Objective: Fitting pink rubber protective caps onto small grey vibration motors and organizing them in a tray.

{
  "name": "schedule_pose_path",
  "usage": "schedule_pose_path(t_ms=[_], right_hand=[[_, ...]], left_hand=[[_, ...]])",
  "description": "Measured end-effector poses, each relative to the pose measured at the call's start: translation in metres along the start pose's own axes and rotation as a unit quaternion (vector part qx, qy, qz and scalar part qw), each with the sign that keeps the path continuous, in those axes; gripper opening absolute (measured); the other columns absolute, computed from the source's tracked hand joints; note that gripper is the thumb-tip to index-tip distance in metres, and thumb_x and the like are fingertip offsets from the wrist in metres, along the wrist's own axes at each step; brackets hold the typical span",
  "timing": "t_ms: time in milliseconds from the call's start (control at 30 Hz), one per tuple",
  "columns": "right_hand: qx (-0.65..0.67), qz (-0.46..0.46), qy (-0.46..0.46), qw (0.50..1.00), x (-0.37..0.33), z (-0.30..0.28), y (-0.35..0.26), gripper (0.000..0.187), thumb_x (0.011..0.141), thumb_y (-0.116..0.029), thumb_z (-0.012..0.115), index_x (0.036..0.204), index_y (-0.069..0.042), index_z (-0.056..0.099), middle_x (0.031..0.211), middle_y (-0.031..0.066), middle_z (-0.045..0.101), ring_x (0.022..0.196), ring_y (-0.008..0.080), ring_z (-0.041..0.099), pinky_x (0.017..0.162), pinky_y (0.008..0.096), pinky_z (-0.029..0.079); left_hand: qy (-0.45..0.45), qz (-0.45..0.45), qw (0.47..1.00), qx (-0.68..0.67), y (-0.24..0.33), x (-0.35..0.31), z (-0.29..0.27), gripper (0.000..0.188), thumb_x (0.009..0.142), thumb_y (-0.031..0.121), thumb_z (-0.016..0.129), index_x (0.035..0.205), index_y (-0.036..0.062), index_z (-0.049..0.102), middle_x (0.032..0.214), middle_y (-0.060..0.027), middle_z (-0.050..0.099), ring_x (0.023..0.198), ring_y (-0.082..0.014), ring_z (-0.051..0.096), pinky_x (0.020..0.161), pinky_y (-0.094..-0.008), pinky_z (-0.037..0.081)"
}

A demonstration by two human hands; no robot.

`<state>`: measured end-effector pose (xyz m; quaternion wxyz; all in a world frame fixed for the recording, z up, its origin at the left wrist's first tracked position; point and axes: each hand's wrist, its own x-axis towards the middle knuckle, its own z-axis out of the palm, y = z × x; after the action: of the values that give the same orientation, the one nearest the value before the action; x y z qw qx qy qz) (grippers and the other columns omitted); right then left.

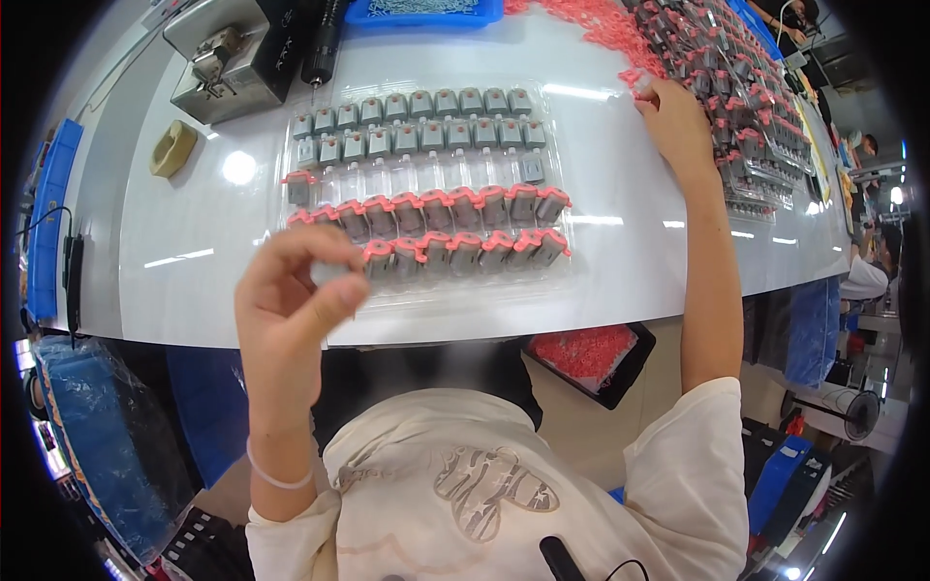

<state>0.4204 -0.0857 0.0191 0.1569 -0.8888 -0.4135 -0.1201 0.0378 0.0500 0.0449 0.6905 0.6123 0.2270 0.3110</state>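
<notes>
My left hand (pixel 300 290) is raised over the near left corner of a clear plastic tray (pixel 426 286), thumb and fingers curled together. A greyish patch shows between them, too blurred to name. Far right, my right hand (pixel 675 121) reaches to the edge of a pile of small pink plastic pieces (pixel 605 29), its fingertips pinched there; what they hold, if anything, is hidden. In the tray's two far rows stand small grey housings (pixel 420 104). Its middle row is mostly bare pockets, and the two near rows hold grey housings with pink pieces (pixel 465 208) on them.
Stacked clear trays of grey and pink parts (pixel 746 116) stand at the right. At the back are a blue bin of small metal parts (pixel 426 12), a black electric screwdriver (pixel 322 58) and a metal device (pixel 232 63). A tape roll (pixel 174 148) lies left; a black box of pink pieces (pixel 586 356) sits below the table edge.
</notes>
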Motion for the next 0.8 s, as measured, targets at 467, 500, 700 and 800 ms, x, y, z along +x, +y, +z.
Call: schedule_pose_path(t_ms=[467,500,700,800], right_hand=[[0.012,-0.052,-0.088,0.995,-0.149,-0.058,-0.078,0.036,0.080,-0.012,0.062,0.115,-0.003,0.058,0.104,0.0130,0.051,0.096,0.0278,0.048,0.086,0.0349,0.039],[0.037,-0.032,-0.085,0.995,-0.165,-0.062,-0.085,0.039,0.078,-0.011,0.064,0.115,-0.002,0.058,0.103,0.0127,0.050,0.095,0.0275,0.047,0.086,0.0352,0.038],[0.076,-0.036,-0.012,0.996,-0.226,-0.052,-0.092,0.032,0.068,-0.006,0.073,0.098,-0.001,0.063,0.099,0.0102,0.052,0.094,0.0245,0.048,0.082,0.0326,0.040],[0.067,-0.093,0.010,0.993,-0.221,-0.054,-0.090,0.021,0.070,-0.005,0.072,0.088,0.000,0.063,0.091,0.0103,0.054,0.086,0.0207,0.050,0.075,0.0289,0.041]], left_hand=[[-0.125,-0.255,0.923,-0.260,-0.001,-0.071,-0.015,0.040,0.081,0.017,0.069,0.108,-0.0093,0.056,0.095,-0.0209,0.061,0.072,-0.0242,0.065,0.058,-0.0290,0.053],[-0.121,-0.202,0.934,-0.270,-0.004,-0.070,-0.015,0.039,0.080,0.017,0.070,0.106,-0.0085,0.057,0.093,-0.0193,0.061,0.070,-0.0229,0.064,0.055,-0.0275,0.052],[-0.028,-0.272,0.938,-0.215,-0.006,-0.055,0.005,0.043,0.070,0.012,0.078,0.104,-0.0047,0.058,0.092,-0.0173,0.062,0.071,-0.0192,0.063,0.056,-0.0227,0.049],[-0.032,-0.225,0.954,-0.194,-0.013,-0.051,0.009,0.043,0.073,0.006,0.073,0.110,-0.0052,0.054,0.095,-0.0179,0.063,0.076,-0.0186,0.064,0.063,-0.0229,0.053]])
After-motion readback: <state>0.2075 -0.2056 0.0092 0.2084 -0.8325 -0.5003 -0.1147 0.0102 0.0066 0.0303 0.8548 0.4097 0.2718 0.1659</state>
